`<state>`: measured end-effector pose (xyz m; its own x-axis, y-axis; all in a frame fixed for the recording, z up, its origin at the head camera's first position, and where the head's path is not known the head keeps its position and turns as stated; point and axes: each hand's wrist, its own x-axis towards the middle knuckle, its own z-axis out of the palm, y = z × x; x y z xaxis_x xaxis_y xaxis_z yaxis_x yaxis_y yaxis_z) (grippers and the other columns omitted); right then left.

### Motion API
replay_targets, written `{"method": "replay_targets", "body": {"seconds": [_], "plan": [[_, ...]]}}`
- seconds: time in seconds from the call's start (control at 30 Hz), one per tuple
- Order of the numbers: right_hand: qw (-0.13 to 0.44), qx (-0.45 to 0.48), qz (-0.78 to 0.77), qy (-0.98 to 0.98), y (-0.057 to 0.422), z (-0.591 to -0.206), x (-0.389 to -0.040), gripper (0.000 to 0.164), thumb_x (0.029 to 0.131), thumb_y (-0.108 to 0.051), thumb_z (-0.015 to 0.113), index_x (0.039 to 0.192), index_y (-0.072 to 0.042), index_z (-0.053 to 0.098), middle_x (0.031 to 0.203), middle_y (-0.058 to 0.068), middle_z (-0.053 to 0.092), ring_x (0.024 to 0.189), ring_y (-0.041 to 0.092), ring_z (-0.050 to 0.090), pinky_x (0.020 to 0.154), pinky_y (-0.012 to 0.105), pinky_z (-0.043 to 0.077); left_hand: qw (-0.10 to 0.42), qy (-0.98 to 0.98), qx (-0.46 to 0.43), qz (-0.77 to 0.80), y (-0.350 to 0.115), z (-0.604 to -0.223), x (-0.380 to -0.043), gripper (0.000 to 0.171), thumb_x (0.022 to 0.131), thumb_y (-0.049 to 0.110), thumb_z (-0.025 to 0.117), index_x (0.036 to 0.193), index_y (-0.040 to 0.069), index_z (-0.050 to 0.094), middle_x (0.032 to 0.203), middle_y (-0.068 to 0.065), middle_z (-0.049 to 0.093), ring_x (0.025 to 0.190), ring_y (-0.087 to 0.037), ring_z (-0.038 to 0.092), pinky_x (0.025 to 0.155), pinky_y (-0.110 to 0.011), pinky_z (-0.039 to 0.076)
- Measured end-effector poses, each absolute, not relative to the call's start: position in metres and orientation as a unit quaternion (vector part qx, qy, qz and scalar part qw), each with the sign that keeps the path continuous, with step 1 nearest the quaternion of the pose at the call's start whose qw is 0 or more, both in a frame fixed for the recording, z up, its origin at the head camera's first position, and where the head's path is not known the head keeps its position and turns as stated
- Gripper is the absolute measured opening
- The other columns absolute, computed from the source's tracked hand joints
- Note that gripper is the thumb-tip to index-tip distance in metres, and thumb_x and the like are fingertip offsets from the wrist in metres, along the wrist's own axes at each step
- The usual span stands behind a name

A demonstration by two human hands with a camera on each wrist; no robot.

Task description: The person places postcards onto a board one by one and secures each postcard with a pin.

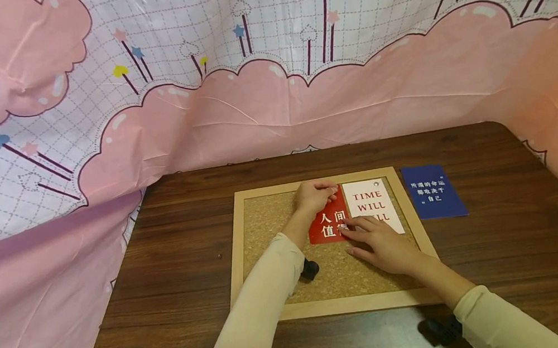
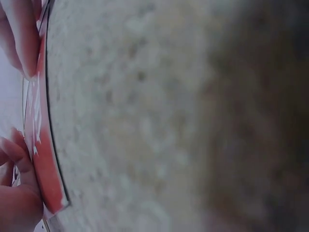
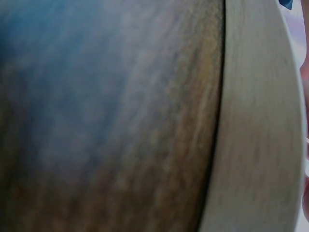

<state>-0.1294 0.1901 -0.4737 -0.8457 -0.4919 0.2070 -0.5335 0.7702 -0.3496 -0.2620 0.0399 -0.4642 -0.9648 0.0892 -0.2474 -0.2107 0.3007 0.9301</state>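
Note:
A red card (image 1: 333, 226) with white characters lies on a framed cork board (image 1: 269, 225). My left hand (image 1: 313, 196) has its fingers curled at the card's top right corner. Whatever is between its fingertips is hidden, and I cannot tell if it pinches something there. With fingers loosely spread, my right hand (image 1: 383, 245) touches the card's lower right part and covers some of the lettering. In the left wrist view, fingers of both hands meet the red card (image 2: 47, 159), seen nearly edge-on. Beside it is a white card (image 1: 374, 204) with red letters and a round pin (image 1: 376, 184) in its top right corner.
Right of the board, a blue card (image 1: 434, 191) with white characters lies on the dark wooden table (image 1: 177, 273). The board's pale wood frame (image 1: 352, 304) rises as a border around the cork. Pink and white patterned cloth (image 1: 252, 109) hangs behind the table.

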Motion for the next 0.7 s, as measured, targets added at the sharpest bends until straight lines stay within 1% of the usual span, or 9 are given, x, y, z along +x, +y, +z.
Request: {"method": "replay_targets", "body": {"seconds": [0.17, 0.5, 0.7], "plan": [[0.045, 0.269, 0.199, -0.941, 0.1902, -0.4735, -0.1292, 0.048, 0.090, -0.032, 0.068, 0.134, -0.013, 0.060, 0.135, 0.012, 0.057, 0.127, 0.034, 0.051, 0.104, 0.055, 0.041, 0.133, 0.802, -0.036, 0.581, 0.0406, -0.4622, -0.2630, 0.009, 0.088, 0.011, 0.071, 0.092, 0.006, 0.077, 0.084, -0.010, 0.076, 0.058, -0.007, 0.062, 0.050, -0.016, 0.046], [0.048, 0.265, 0.200, -0.942, 0.1902, -0.4740, -0.1289, 0.048, 0.090, -0.032, 0.068, 0.133, -0.014, 0.060, 0.135, 0.012, 0.057, 0.126, 0.033, 0.051, 0.104, 0.054, 0.042, 0.141, 0.808, -0.034, 0.571, 0.0407, -0.4619, -0.2643, 0.010, 0.090, 0.013, 0.069, 0.092, 0.006, 0.077, 0.085, -0.009, 0.076, 0.059, -0.007, 0.064, 0.052, -0.017, 0.050], [0.041, 0.263, 0.201, -0.943, 0.1902, -0.4733, -0.1295, 0.048, 0.091, -0.034, 0.067, 0.134, -0.014, 0.060, 0.135, 0.011, 0.057, 0.127, 0.031, 0.051, 0.105, 0.054, 0.041, 0.141, 0.819, -0.036, 0.555, 0.0415, -0.4648, -0.2659, 0.009, 0.089, 0.014, 0.070, 0.090, 0.008, 0.077, 0.081, -0.007, 0.076, 0.058, -0.007, 0.064, 0.051, -0.017, 0.050]]}}
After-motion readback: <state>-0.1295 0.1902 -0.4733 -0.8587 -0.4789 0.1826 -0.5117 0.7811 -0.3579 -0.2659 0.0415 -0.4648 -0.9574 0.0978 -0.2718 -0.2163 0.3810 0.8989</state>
